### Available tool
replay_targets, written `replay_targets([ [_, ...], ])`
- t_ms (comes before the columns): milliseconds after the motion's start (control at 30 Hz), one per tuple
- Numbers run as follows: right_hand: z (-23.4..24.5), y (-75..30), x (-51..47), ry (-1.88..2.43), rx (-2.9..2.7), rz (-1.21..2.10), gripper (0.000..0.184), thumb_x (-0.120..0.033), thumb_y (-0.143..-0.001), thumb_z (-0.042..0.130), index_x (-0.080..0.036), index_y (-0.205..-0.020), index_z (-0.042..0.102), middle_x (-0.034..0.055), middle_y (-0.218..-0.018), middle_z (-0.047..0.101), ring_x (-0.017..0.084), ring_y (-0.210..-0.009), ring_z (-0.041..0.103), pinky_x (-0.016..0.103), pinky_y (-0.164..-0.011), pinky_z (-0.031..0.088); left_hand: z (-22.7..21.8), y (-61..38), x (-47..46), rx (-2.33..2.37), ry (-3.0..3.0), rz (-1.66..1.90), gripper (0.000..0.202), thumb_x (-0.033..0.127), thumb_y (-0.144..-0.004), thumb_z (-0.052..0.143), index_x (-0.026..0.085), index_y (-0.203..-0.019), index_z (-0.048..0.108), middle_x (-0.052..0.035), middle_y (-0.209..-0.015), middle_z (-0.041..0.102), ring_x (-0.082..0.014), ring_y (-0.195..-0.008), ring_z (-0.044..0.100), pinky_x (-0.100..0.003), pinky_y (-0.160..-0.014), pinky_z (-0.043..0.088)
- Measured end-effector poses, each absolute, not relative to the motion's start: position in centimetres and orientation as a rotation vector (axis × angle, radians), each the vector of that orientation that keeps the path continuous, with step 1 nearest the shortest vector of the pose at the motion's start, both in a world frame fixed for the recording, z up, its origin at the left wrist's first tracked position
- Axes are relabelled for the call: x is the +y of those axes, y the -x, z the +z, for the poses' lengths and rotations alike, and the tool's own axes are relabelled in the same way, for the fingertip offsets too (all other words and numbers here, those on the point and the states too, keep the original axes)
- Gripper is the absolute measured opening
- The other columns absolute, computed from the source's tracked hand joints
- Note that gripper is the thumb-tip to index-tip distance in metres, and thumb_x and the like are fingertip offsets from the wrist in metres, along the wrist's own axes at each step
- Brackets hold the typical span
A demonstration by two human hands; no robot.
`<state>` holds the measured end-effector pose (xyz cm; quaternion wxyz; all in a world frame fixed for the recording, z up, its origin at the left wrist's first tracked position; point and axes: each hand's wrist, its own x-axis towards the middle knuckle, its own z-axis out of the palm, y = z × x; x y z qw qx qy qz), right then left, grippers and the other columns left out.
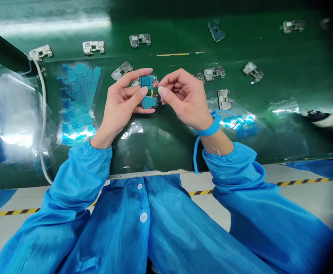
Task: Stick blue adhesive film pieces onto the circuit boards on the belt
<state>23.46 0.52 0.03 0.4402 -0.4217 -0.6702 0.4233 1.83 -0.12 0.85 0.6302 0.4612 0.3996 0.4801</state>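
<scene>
My left hand [123, 104] holds a small circuit board [149, 91] covered with blue film patches, thumb and fingers closed round its left side. My right hand [183, 95] is curled beside the board's right edge, thumb and forefinger pinched close to it. I cannot make out whether anything sits in that pinch. A blue antistatic strap [209, 129] with a coiled cord circles my right wrist. Both arms wear blue smock sleeves.
Several bare metal-shielded boards [93, 46] lie scattered on the green belt [283, 68]. A clear sheet of blue film patches [79, 102] lies left of my hands. Clear plastic bags [12, 114] and a white cable [43, 114] sit at far left. A dark tool [323, 118] rests at right.
</scene>
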Motion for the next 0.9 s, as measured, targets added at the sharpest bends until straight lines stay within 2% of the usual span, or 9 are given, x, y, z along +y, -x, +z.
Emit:
replay_targets([
  [167, 0.2, -23.2, 0.5, 0.987, -1.656, 1.095, 0.061, -0.085, -0.103, 0.06, -0.025, -0.101, 0.068, -0.0014, -0.08, 0.065, 0.015, -0.073, 0.065, 0.035, -0.075, 0.061, 0.9, -1.6, -0.2, 0.882, -1.129, 1.145, 0.075, 0.033, -0.075, 0.105, 0.03, -0.142, 0.072, -0.0079, -0.136, 0.083, -0.0316, -0.11, 0.089, -0.038, -0.083, 0.078],
  [267, 0.2, -23.0, 0.4, 0.981, -1.664, 1.113, 0.065, -0.087, -0.105, 0.055, -0.025, -0.095, 0.066, -0.0009, -0.078, 0.063, 0.015, -0.071, 0.063, 0.035, -0.072, 0.059, 0.8, -1.6, -0.1, 0.882, -1.185, 1.168, 0.08, 0.038, -0.072, 0.107, 0.029, -0.142, 0.071, -0.0092, -0.138, 0.082, -0.0362, -0.119, 0.086, -0.039, -0.084, 0.079],
  [400, 0.3, -22.9, 0.3, 0.937, -1.672, 1.108, 0.066, -0.083, -0.109, 0.049, -0.023, -0.085, 0.063, -0.0003, -0.075, 0.062, 0.015, -0.069, 0.059, 0.034, -0.07, 0.053, 0.6, -1.4, 0.0, 0.839, -1.125, 1.151, 0.087, 0.035, -0.066, 0.111, 0.028, -0.142, 0.071, -0.0092, -0.139, 0.082, -0.0419, -0.129, 0.082, -0.042, -0.088, 0.078],
  [467, 0.3, -22.9, 0.3, 0.914, -1.686, 1.107, 0.063, -0.079, -0.11, 0.054, -0.023, -0.086, 0.065, -0.0003, -0.076, 0.063, 0.015, -0.069, 0.058, 0.033, -0.069, 0.05, 0.7, -1.4, 0.0, 0.827, -1.126, 1.142, 0.086, 0.035, -0.066, 0.111, 0.029, -0.142, 0.071, -0.008, -0.139, 0.082, -0.0414, -0.129, 0.082, -0.044, -0.089, 0.078],
  [600, 0.0, -22.9, 0.2, 0.902, -1.747, 1.055, 0.049, -0.07, -0.098, 0.08, -0.023, -0.093, 0.07, -0.0029, -0.073, 0.059, 0.014, -0.067, 0.05, 0.032, -0.066, 0.043, 0.9, -1.6, -0.4, 0.848, -1.131, 1.146, 0.075, 0.042, -0.078, 0.105, 0.028, -0.143, 0.071, -0.0078, -0.131, 0.085, -0.0381, -0.13, 0.082, -0.042, -0.089, 0.078],
  [667, -0.2, -22.7, 0.2, 0.901, -1.784, 1.014, 0.045, -0.064, -0.098, 0.084, -0.022, -0.09, 0.068, -0.0048, -0.068, 0.053, 0.013, -0.065, 0.046, 0.031, -0.065, 0.039, 0.7, -1.8, -0.6, 0.868, -1.12, 1.144, 0.07, 0.046, -0.085, 0.1, 0.028, -0.145, 0.069, -0.0074, -0.124, 0.088, -0.0345, -0.127, 0.084, -0.039, -0.086, 0.078],
  [767, -0.6, -22.5, 0.1, 0.885, -1.828, 0.973, 0.04, -0.054, -0.101, 0.081, -0.021, -0.085, 0.065, -0.0055, -0.066, 0.051, 0.012, -0.062, 0.044, 0.031, -0.062, 0.036, 0.3, -2.1, -0.8, 0.921, -1.111, 1.135, 0.06, 0.054, -0.089, 0.096, 0.025, -0.136, 0.074, -0.0071, -0.116, 0.09, -0.0285, -0.108, 0.089, -0.031, -0.072, 0.076],
  [833, -0.7, -22.3, -0.3, 0.875, -1.839, 0.974, 0.039, -0.053, -0.102, 0.079, -0.021, -0.084, 0.065, -0.0044, -0.068, 0.055, 0.012, -0.063, 0.046, 0.03, -0.062, 0.038, 0.2, -2.3, -1.0, 0.956, -1.096, 1.128, 0.055, 0.056, -0.088, 0.096, 0.022, -0.126, 0.077, -0.008, -0.114, 0.09, -0.0247, -0.091, 0.089, -0.028, -0.063, 0.074],
  [900, -0.6, -22.0, -0.6, 0.88, -1.832, 1.012, 0.042, -0.057, -0.104, 0.076, -0.021, -0.084, 0.067, -0.0025, -0.072, 0.061, 0.013, -0.064, 0.051, 0.031, -0.063, 0.042, 0.5, -2.5, -1.1, 0.983, -1.069, 1.124, 0.051, 0.055, -0.088, 0.096, 0.02, -0.122, 0.079, -0.0086, -0.112, 0.09, -0.0217, -0.08, 0.088, -0.028, -0.061, 0.073],
])
